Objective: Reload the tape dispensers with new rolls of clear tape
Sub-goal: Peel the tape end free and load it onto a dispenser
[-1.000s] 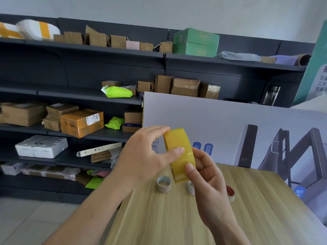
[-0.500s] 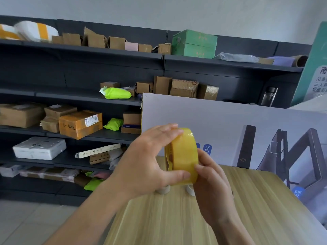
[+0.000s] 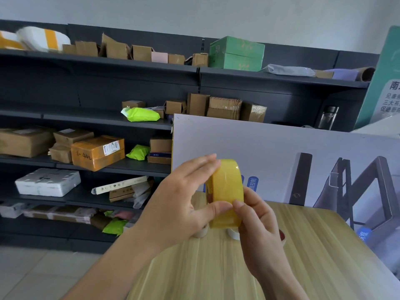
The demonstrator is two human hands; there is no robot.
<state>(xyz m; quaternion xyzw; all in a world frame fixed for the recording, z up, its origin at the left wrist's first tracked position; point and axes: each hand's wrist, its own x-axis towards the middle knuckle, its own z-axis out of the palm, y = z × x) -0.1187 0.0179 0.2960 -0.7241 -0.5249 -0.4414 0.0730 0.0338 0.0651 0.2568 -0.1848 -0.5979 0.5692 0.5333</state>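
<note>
While the left hand (image 3: 179,211) and right hand (image 3: 259,226) grasp the glossy yellow-tinted clear tape roll (image 3: 227,191) in their fingers (image 3: 201,165), its loose end seems sought; next, a fingernail must lift it.

Soft, even daylight fills the room and leaves no hard shadows on the table (image 3: 216,273) below the fingers (image 3: 201,165). A faint gleam runs along the roll of tape (image 3: 226,191) just above them, and their tips look slightly smeared. The shelves (image 3: 97,120) left of the fingers sit in dim shade and bow toward the frame's edges. The boxes (image 3: 26,141) there look soft.
</note>
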